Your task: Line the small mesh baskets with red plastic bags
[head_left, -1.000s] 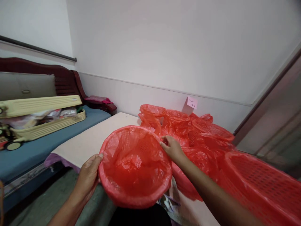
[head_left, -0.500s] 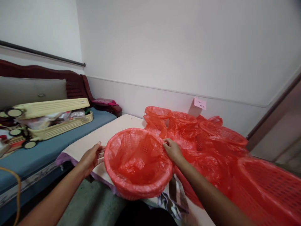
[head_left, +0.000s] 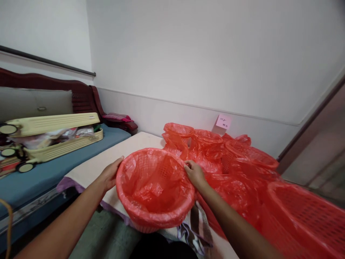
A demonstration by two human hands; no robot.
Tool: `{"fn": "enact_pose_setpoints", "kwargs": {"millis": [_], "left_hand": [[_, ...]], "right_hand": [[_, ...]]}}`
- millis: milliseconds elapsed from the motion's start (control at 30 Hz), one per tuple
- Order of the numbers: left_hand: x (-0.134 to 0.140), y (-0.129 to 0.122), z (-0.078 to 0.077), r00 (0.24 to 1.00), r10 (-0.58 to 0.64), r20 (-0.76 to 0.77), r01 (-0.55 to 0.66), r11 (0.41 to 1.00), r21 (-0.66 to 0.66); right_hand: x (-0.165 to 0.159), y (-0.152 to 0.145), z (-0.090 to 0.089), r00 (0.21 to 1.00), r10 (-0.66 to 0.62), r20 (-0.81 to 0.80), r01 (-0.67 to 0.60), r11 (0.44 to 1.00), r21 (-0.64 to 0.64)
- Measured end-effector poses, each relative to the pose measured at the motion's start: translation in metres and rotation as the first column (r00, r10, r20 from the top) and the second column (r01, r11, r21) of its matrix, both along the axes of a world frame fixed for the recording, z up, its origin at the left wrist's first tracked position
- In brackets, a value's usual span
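In front of me a round red plastic basket (head_left: 155, 218) is tilted toward me, with a thin red plastic bag (head_left: 153, 190) lining its inside and folded over the rim. My left hand (head_left: 111, 175) grips the left side of the rim, its fingers hidden behind the basket. On the right side of the rim, my right hand (head_left: 195, 174) pinches the bag edge and basket together. Beyond my right arm stand several more red baskets (head_left: 309, 212), many draped with red bags (head_left: 231, 187).
A cream cloth (head_left: 107, 158) with purple edging covers the surface beneath the baskets. To the left, an open pale-yellow suitcase (head_left: 64, 144) full of items lies on a blue bed (head_left: 115, 133). A pink note (head_left: 223, 121) is stuck on the wall. A striped cloth (head_left: 196, 226) lies below the basket.
My left hand, which was apart from the basket with fingers spread, has closed on the rim. The right hand keeps its hold. The view has shifted slightly to the right.
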State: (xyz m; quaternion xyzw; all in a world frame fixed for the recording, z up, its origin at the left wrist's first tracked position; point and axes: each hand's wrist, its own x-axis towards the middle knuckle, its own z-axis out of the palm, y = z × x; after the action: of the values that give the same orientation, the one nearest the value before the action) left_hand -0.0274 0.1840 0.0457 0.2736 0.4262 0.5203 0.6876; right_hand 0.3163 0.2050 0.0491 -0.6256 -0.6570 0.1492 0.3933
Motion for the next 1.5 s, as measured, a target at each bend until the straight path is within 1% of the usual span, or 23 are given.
{"fn": "enact_pose_setpoints", "kwargs": {"millis": [67,200,467,600,700,767,833,900,967,1000,1067,1100,1133,1167,1200,1233,1267,1300,1333,1367,1400,1467,1500], "left_hand": [[-0.003,0.003,0.002,1.000,0.003,-0.010,-0.003,1.000,-0.020],[-0.003,0.007,0.006,0.999,-0.005,-0.032,0.004,1.000,-0.013],[0.001,0.004,0.002,0.996,-0.009,-0.090,0.010,1.000,0.011],[0.003,-0.001,-0.004,0.984,0.052,-0.171,-0.049,0.999,0.021],[0.004,-0.007,-0.011,0.964,0.114,-0.241,-0.098,0.992,0.074],[0.005,-0.010,-0.016,0.949,0.138,-0.283,-0.108,0.987,0.119],[0.005,-0.013,-0.020,0.928,0.165,-0.334,-0.119,0.981,0.154],[0.002,-0.015,-0.022,0.891,0.223,-0.395,-0.161,0.969,0.186],[-0.001,-0.019,-0.019,0.829,0.340,-0.444,-0.251,0.936,0.248],[-0.002,-0.023,-0.015,0.781,0.424,-0.457,-0.315,0.901,0.297],[0.000,-0.036,-0.004,0.661,0.601,-0.449,-0.428,0.794,0.431],[0.003,-0.046,0.003,0.597,0.671,-0.440,-0.431,0.731,0.529],[0.008,-0.057,0.010,0.556,0.714,-0.426,-0.373,0.672,0.639],[0.015,-0.068,0.016,0.508,0.741,-0.439,-0.175,0.588,0.790],[0.022,-0.078,0.021,0.485,0.745,-0.459,0.068,0.491,0.869],[0.030,-0.088,0.024,0.459,0.741,-0.490,0.301,0.389,0.871],[0.037,-0.095,0.026,0.426,0.739,-0.522,0.504,0.286,0.815],[0.045,-0.099,0.026,0.386,0.731,-0.562,0.655,0.212,0.726],[0.051,-0.102,0.024,0.328,0.727,-0.603,0.766,0.169,0.620],[0.055,-0.102,0.022,0.252,0.723,-0.643,0.846,0.159,0.510],[0.058,-0.100,0.018,0.163,0.716,-0.679,0.900,0.175,0.400],[0.060,-0.095,0.012,0.001,0.695,-0.719,0.948,0.228,0.222],[0.060,-0.092,0.010,-0.046,0.686,-0.726,0.955,0.244,0.170]], "right_hand": [[0.000,0.000,0.000,1.000,-0.005,-0.001,0.005,1.000,0.004],[0.000,0.000,0.000,1.000,-0.007,0.002,0.007,1.000,0.010],[0.002,0.001,-0.002,1.000,-0.006,0.002,0.006,1.000,0.024],[0.003,0.003,-0.004,1.000,-0.001,-0.008,0.001,1.000,0.023],[0.003,0.004,-0.005,1.000,0.002,-0.018,-0.001,1.000,0.023],[0.003,0.004,-0.006,1.000,0.004,-0.029,-0.003,1.000,0.021],[0.003,0.004,-0.006,0.999,0.009,-0.043,-0.008,1.000,0.021],[0.003,0.004,-0.006,0.998,0.009,-0.055,-0.008,1.000,0.023],[0.004,0.004,-0.006,0.998,-0.002,-0.066,0.003,1.000,0.026],[0.004,0.004,-0.006,0.997,-0.009,-0.071,0.011,1.000,0.028],[0.005,0.005,-0.007,0.996,-0.023,-0.084,0.026,0.999,0.030],[0.005,0.006,-0.007,0.995,-0.029,-0.091,0.031,0.999,0.031],[0.004,0.006,-0.008,0.995,-0.032,-0.097,0.036,0.999,0.033],[0.003,0.007,-0.008,0.994,-0.035,-0.103,0.039,0.999,0.035],[0.002,0.007,-0.009,0.993,-0.037,-0.109,0.041,0.999,0.036],[0.002,0.008,-0.009,0.993,-0.039,-0.114,0.043,0.998,0.037],[0.001,0.008,-0.009,0.992,-0.041,-0.119,0.045,0.998,0.037],[0.000,0.009,-0.009,0.991,-0.041,-0.124,0.046,0.998,0.037],[0.000,0.009,-0.009,0.991,-0.041,-0.130,0.046,0.998,0.036],[-0.001,0.008,-0.009,0.990,-0.040,-0.135,0.045,0.998,0.035],[-0.001,0.008,-0.009,0.989,-0.039,-0.141,0.044,0.998,0.036],[-0.001,0.008,-0.009,0.987,-0.039,-0.154,0.045,0.998,0.037],[-0.001,0.008,-0.009,0.986,-0.040,-0.162,0.046,0.998,0.037]]}}
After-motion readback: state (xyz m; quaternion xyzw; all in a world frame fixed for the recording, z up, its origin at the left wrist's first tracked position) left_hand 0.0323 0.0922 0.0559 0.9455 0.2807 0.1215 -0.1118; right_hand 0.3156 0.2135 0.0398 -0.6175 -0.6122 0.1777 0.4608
